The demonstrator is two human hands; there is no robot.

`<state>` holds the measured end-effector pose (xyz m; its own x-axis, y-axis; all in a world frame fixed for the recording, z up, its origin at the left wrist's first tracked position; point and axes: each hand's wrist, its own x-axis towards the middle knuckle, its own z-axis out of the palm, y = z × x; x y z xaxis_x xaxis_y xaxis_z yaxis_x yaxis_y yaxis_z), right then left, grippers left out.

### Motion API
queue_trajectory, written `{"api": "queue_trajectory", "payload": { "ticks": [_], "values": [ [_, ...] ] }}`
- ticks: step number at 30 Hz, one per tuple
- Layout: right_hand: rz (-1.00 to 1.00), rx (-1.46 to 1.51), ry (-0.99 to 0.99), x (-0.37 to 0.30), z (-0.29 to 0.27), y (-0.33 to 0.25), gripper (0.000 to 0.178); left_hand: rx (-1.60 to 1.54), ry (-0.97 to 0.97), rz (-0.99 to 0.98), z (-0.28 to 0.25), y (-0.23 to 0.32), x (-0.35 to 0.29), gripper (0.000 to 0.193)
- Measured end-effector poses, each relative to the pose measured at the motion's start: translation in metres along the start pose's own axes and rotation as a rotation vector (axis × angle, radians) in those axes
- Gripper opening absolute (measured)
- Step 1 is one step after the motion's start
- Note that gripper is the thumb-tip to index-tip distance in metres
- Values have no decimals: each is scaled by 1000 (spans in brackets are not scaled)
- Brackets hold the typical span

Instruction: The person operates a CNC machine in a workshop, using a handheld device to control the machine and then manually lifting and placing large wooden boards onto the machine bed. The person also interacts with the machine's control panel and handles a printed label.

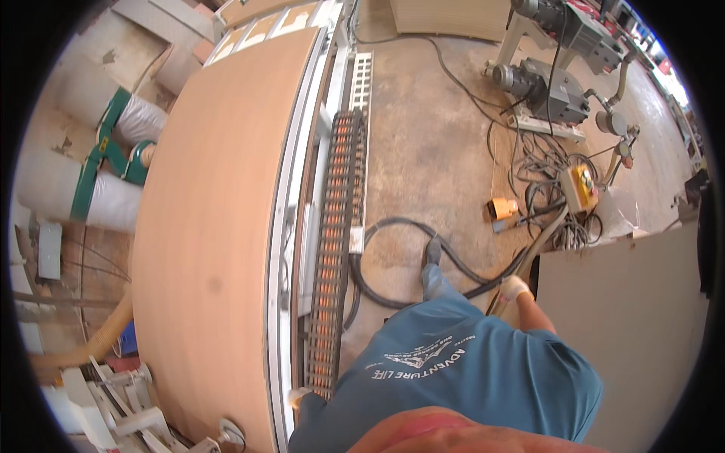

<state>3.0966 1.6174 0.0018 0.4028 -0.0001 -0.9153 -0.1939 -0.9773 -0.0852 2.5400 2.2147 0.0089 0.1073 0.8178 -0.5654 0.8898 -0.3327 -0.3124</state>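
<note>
Worn concrete floor (423,83) runs between a long machine bed (284,219) and a grey panel (619,325). On the bed lies a broad wooden board (215,204), its right side along the bed's right edge, with a slatted cable chain (332,241) just beyond. The gloved left hand (297,397) is by that edge, toward the near end, partly hidden; I cannot tell its grip. Near the panel's far left corner, the gloved right hand (515,288) looks curled beside a pale hose (545,235); whether it holds anything is unclear.
</note>
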Motion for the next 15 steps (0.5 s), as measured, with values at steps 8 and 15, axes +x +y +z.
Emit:
{"api": "queue_trajectory", "payload": {
  "ticks": [8,15],
  "values": [
    [-343,-501,190,107,-171,-66,39,-1171,-1019,302,-200,412,98,12],
    [-388,205,464,148,-434,-201,24,-1873,-368,266,-429,601,236,52]
  ]
}}
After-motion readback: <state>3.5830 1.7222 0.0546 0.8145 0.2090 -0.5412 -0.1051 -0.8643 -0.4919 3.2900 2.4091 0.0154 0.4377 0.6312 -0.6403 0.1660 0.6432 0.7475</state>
